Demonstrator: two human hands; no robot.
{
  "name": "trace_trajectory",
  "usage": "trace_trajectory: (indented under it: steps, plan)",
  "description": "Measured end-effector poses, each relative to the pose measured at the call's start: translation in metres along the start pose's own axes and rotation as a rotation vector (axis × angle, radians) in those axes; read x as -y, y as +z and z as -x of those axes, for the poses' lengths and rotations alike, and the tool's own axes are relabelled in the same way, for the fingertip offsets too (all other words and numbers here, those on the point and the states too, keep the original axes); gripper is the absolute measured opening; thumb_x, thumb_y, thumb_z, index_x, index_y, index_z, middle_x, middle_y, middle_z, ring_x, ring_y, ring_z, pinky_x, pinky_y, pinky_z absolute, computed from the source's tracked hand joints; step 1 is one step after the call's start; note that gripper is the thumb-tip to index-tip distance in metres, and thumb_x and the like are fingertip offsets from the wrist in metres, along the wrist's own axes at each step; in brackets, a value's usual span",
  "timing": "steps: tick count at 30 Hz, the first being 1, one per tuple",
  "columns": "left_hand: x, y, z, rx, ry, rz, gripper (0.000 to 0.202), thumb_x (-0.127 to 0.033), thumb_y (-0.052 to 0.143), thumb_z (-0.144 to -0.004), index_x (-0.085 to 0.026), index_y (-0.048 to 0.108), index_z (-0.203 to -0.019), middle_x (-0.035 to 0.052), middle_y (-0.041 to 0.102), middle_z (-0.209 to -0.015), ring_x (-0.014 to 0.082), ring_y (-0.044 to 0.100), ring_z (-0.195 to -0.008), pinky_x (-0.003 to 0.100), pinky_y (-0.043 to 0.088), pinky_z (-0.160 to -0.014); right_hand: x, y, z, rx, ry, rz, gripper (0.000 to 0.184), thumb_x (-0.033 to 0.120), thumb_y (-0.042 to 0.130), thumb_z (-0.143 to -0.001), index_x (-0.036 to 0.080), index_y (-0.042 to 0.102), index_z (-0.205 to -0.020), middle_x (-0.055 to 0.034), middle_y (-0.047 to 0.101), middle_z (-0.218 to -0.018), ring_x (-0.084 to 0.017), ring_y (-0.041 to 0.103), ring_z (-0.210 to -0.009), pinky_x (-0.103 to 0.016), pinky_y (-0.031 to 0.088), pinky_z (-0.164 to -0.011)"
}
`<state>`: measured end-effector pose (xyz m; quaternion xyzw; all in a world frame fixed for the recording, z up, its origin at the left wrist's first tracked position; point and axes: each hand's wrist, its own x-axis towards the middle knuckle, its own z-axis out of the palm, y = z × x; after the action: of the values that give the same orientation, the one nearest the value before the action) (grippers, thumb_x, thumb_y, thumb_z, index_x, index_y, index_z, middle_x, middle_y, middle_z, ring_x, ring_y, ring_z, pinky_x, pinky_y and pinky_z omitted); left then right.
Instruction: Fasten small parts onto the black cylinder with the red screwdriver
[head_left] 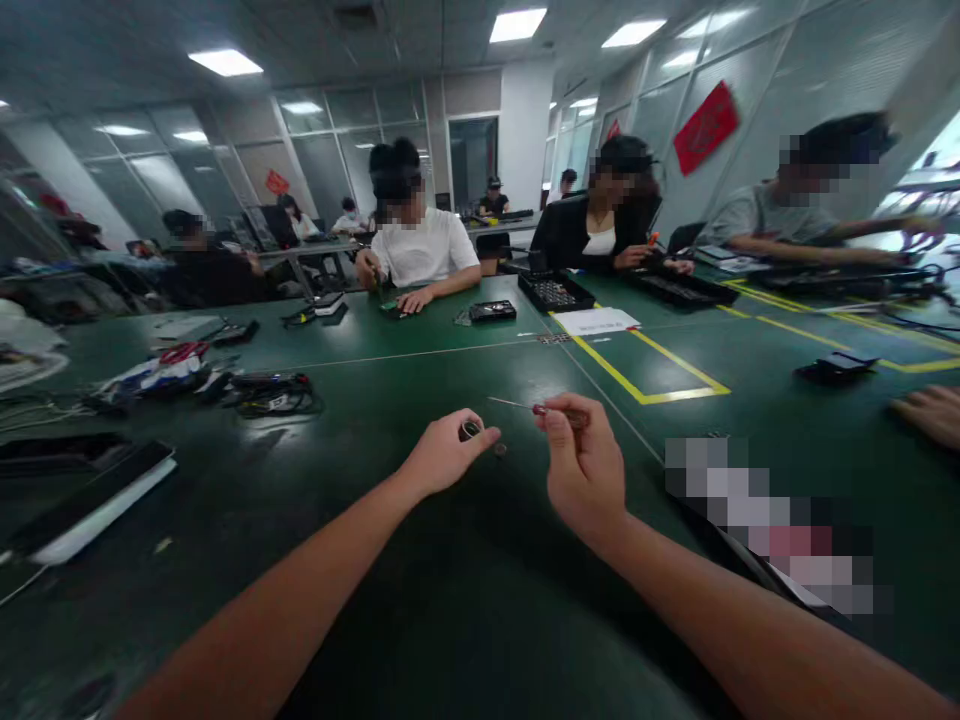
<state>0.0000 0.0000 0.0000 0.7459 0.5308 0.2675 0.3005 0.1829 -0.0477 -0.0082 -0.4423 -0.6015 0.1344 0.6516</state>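
Gripping the screwdriver (576, 417): my right hand (589, 475) pinches its handle between thumb and fingers; its thin shaft points left above the table (420, 600).
Left hand (442, 455): just left of the screwdriver, thumb and forefinger curled round a small round part (470, 430) with a pale rim; I cannot tell how firmly I pinch it.
Disc (500, 451): small, on the table, nearer me than the screwdriver's shaft and close to my left thumb; too blurred to tell more.
Tape (643, 397): yellow, laid in an outline beyond the screwdriver and to its right.
Paper (596, 321): white, beyond the screwdriver, lying over part of the tape.
Tray (555, 305): black, farther beyond the screwdriver than the paper, holding many small items.
Cables (274, 393): bundled well left of the screwdriver.
Box (112, 505): black and white, well left of the screwdriver and nearer me.
Co-worker (427, 245): in a white shirt, seated across the table, beyond the screwdriver and slightly left.
Other hand (930, 412): another person's, well right of the screwdriver.
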Motion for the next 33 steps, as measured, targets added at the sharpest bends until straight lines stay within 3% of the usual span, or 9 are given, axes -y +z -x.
trace_trajectory:
  steps: [6, 11, 15, 19, 26, 33]
  plan:
    - [-0.003, 0.008, -0.005, 0.096, 0.044, -0.078, 0.024, -0.040, 0.066, -0.090, -0.020, 0.072, -0.101, 0.0047, 0.073, -0.096, 0.0220, 0.067, -0.088, 0.031, 0.047, -0.077, 0.003, -0.004, 0.000, 0.004, -0.031, -0.009, 0.015, 0.034, 0.053, -0.103, 0.024, 0.060, -0.111, -0.0046, 0.072, -0.097, -0.020, 0.070, -0.086, -0.037, 0.056, -0.078]
    - [-0.007, 0.018, -0.016, 0.170, 0.028, -0.359, 0.032, -0.043, 0.068, -0.088, -0.026, 0.072, -0.116, 0.0062, 0.074, -0.105, 0.0272, 0.069, -0.096, 0.035, 0.049, -0.077, 0.001, -0.004, 0.000, 0.041, -0.020, -0.010, 0.015, 0.035, 0.052, -0.103, 0.025, 0.059, -0.111, -0.0041, 0.071, -0.097, -0.020, 0.070, -0.086, -0.037, 0.054, -0.078]
    - [-0.006, 0.026, -0.020, 0.219, 0.081, -0.468, 0.025, -0.037, 0.069, -0.088, -0.026, 0.075, -0.110, 0.0070, 0.074, -0.107, 0.0289, 0.068, -0.100, 0.037, 0.050, -0.081, 0.002, -0.005, 0.001, 0.073, -0.025, -0.002, 0.015, 0.035, 0.052, -0.103, 0.025, 0.060, -0.111, -0.0034, 0.071, -0.096, -0.020, 0.070, -0.087, -0.037, 0.053, -0.078]
    - [-0.003, 0.025, -0.019, 0.193, 0.102, -0.443, 0.023, -0.038, 0.068, -0.090, -0.021, 0.077, -0.102, 0.0087, 0.074, -0.103, 0.0279, 0.068, -0.096, 0.036, 0.050, -0.082, 0.003, -0.005, 0.001, 0.091, -0.043, 0.005, 0.015, 0.034, 0.052, -0.103, 0.025, 0.059, -0.111, -0.0034, 0.071, -0.095, -0.020, 0.070, -0.086, -0.036, 0.053, -0.078]
    - [0.010, 0.000, -0.013, 0.096, 0.025, -0.217, 0.025, -0.037, 0.067, -0.090, -0.021, 0.078, -0.103, 0.0071, 0.076, -0.103, 0.0246, 0.069, -0.093, 0.034, 0.049, -0.082, 0.004, -0.004, 0.001, 0.103, -0.048, 0.022, 0.014, 0.033, 0.052, -0.103, 0.025, 0.060, -0.111, -0.0022, 0.071, -0.092, -0.019, 0.069, -0.082, -0.034, 0.053, -0.075]
    - [0.041, -0.044, -0.004, -0.069, -0.205, 0.116, 0.033, -0.039, 0.062, -0.090, -0.019, 0.077, -0.110, 0.0058, 0.070, -0.085, 0.0143, 0.056, -0.059, 0.029, 0.043, -0.061, 0.003, -0.003, 0.000, 0.128, -0.030, 0.032, 0.014, 0.034, 0.051, -0.103, 0.025, 0.060, -0.108, -0.0026, 0.071, -0.092, -0.020, 0.069, -0.082, -0.034, 0.053, -0.073]
